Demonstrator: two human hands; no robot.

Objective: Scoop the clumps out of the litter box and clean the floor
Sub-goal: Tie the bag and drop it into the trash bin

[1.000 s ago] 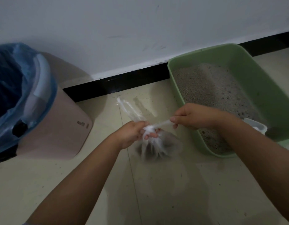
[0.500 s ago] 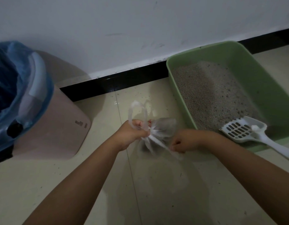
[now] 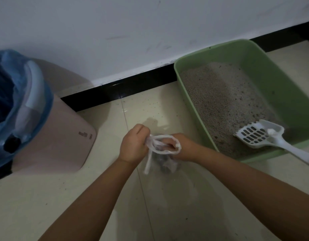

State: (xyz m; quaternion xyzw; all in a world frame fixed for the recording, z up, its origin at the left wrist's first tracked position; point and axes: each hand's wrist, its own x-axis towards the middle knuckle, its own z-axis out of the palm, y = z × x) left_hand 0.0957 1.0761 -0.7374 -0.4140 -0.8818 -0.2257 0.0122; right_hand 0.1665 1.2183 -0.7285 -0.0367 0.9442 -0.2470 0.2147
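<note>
A small clear plastic bag with dark clumps inside hangs between my hands over the tiled floor. My left hand grips one twisted white strand of the bag's top. My right hand pinches the other strand, which loops over its fingers. A green litter box with grey litter sits to the right against the wall. A white slotted scoop lies in its near end, the handle reaching out over the rim.
A pink bin lined with a blue bag stands at the left. A black skirting board runs along the white wall. Small grains of litter speckle the floor near the skirting.
My right hand came back from the litter box side to meet the left hand. The bag's strands, first pulled apart, now form a loop between my hands.
</note>
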